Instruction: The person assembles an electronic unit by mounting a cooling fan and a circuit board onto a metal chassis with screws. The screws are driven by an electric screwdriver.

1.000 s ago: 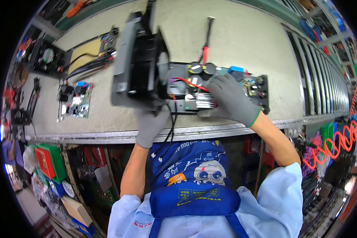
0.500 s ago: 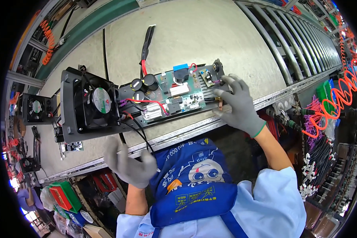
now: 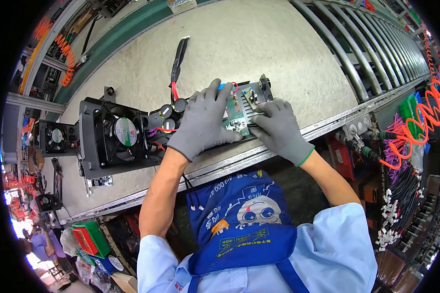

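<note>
A green circuit board sits on a dark metal chassis on the bench, with a large black fan in a frame at its left end. My left hand, in a grey glove, lies over the middle of the board with its fingers stretched and thumb apart. At the right end, beside the finned heat sink, my gloved right hand has its fingers bent and drawn together; what they hold, if anything, is hidden. A small board stands just beyond those fingers. Red wires in a black sleeve stretch away behind the chassis.
Another fan unit stands to the left on the bench. Metal rollers run along the far right. Orange coiled hoses and bundled wires hang at the right. A green and red bin sits below the left bench edge.
My left hand has moved from in front of the bench up onto the board. My right hand has shifted slightly left and its fingers have closed in beside the heat sink.
</note>
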A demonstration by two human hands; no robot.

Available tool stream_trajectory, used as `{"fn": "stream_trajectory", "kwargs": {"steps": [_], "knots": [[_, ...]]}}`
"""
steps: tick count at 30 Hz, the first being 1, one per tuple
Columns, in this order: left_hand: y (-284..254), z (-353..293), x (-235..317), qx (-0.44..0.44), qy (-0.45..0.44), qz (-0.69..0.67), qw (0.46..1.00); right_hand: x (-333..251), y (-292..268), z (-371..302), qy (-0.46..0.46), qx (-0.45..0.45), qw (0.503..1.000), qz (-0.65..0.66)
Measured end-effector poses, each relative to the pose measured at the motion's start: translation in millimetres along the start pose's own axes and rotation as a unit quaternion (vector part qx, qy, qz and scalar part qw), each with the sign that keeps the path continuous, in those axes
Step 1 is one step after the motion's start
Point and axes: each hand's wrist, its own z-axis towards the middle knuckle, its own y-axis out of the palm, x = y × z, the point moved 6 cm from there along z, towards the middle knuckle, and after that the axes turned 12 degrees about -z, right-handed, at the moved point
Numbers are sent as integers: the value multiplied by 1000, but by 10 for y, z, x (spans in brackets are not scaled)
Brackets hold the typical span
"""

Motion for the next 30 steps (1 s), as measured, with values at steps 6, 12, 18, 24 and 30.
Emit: {"fn": "stream_trajectory", "kwargs": {"steps": [6,12,18,24,30], "knots": [[36,15,-20,-30,9,-2,1000,0,21,43,-10,6,1000,-19],[15,-23,3,27,48,-30,998,-27,-43,61,-4,-7,1000,24],[52,4,-17,-43,-20,-24,999,50,-269,427,-2,19,1000,3],[70,-14,-21,-18,-35,4,999,100,101,585,-65,-74,994,-50],[108,-2,-13,13,24,40,999,5,-110,487,-35,-68,997,-19]]}}
